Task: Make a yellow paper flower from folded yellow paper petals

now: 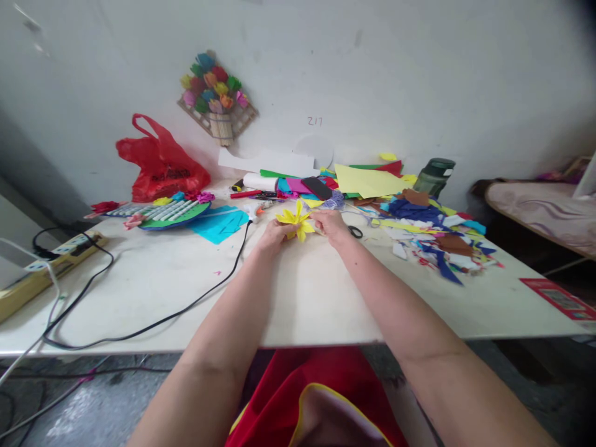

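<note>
A yellow paper flower (299, 218) with several pointed petals is held above the white table, near its middle. My left hand (276, 236) is closed on the flower's left side, thumb and fingers pinching it. My right hand (329, 225) is closed just right of the petals, its fingertips near or touching the flower; what it holds, if anything, is hidden. A black scissor-like loop (355, 231) shows beside my right wrist, and I cannot tell whether it lies on the table. Left of my left hand, a glue gun (254, 214) with a black cord lies on the table.
Paper scraps (454, 245) are heaped on the right, near a green bottle (435, 177). Coloured sheets (370, 181) and a dark phone (318, 188) lie at the back. On the left are blue paper (218, 223), a red bag (162, 164), a decorated board (174, 217) and a power strip (53, 264).
</note>
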A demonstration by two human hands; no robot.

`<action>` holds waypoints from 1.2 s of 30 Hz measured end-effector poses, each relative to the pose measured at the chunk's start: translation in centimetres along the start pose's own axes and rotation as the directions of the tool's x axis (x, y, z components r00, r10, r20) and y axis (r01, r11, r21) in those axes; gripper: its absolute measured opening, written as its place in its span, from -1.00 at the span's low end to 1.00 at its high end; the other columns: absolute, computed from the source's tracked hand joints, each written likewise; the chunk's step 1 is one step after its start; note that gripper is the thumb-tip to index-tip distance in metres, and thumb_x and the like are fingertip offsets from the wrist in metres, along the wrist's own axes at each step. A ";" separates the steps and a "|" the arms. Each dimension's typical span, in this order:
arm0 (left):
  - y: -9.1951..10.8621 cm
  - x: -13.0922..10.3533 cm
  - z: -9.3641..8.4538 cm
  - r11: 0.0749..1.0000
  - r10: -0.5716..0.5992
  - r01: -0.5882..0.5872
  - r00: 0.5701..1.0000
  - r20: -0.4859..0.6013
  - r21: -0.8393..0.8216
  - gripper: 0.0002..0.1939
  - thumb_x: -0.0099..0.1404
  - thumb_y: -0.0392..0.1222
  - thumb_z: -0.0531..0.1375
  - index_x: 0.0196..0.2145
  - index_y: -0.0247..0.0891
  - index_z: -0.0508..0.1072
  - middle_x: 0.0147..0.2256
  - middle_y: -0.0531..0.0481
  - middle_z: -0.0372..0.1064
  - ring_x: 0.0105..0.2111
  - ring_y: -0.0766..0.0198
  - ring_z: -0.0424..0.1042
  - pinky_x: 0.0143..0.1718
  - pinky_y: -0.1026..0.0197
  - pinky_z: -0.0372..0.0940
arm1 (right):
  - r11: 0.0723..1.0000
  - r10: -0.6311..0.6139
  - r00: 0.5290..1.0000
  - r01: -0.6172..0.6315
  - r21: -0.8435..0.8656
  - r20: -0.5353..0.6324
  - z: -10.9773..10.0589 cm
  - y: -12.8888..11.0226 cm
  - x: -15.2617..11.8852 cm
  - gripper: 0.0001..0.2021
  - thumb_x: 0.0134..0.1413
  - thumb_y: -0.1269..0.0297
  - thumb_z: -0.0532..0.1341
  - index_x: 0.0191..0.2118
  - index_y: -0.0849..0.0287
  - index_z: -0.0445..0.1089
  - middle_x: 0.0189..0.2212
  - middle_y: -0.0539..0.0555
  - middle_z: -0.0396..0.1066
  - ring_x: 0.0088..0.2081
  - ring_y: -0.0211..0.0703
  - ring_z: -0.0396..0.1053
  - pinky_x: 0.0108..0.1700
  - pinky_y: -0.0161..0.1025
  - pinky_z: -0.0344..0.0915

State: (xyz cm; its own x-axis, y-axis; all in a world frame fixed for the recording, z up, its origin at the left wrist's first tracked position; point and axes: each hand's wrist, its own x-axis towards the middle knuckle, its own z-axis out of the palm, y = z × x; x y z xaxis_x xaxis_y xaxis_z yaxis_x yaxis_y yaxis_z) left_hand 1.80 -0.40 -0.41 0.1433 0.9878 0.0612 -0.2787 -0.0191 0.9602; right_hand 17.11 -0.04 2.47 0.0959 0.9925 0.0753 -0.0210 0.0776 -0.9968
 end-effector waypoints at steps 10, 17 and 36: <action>-0.2 0.1 0.0 1.000 0.018 -0.018 1.000 -0.010 -0.005 -0.68 -0.27 -0.29 0.38 -0.46 -0.31 0.47 -0.45 0.00 0.44 -0.43 0.28 0.41 -0.39 0.26 0.29 | 1.000 -0.009 0.997 0.008 0.004 0.082 -0.1 0.4 0.1 -0.78 -0.21 0.39 0.24 -0.70 0.20 0.20 -0.83 -0.14 0.06 -0.74 -0.46 -0.07 -0.68 -0.39 -0.17; -0.5 0.3 -0.2 0.999 0.038 -0.037 0.999 0.028 -0.014 -0.67 -0.27 -0.26 0.40 -0.44 -0.33 0.50 -0.37 -0.06 0.48 -0.41 0.25 0.42 -0.37 0.25 0.29 | 0.999 0.023 0.997 -0.026 0.043 0.078 -0.1 0.3 0.0 -0.80 -0.21 0.45 0.20 -0.70 0.21 0.19 -0.85 -0.14 0.06 -0.76 -0.47 -0.07 -0.67 -0.40 -0.18; -0.7 0.4 0.2 0.999 0.035 -0.035 0.999 -0.019 0.002 -0.64 -0.27 -0.19 0.42 -0.44 -0.34 0.49 -0.46 -0.04 0.46 -0.48 0.30 0.37 -0.46 0.28 0.20 | 1.000 0.015 0.998 -0.017 0.024 0.056 0.2 0.2 -0.1 -0.82 -0.33 0.46 0.24 -0.67 0.20 0.19 -0.83 -0.17 0.06 -0.73 -0.47 -0.06 -0.64 -0.40 -0.14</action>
State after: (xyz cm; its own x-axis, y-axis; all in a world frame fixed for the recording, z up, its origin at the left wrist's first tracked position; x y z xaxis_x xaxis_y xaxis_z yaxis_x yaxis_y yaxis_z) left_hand 2.28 0.01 -1.00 0.1150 0.9893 0.0900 -0.2817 -0.0544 0.9580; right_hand 16.90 -0.14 2.24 0.0396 0.9973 0.0615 -0.0467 0.0633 -0.9969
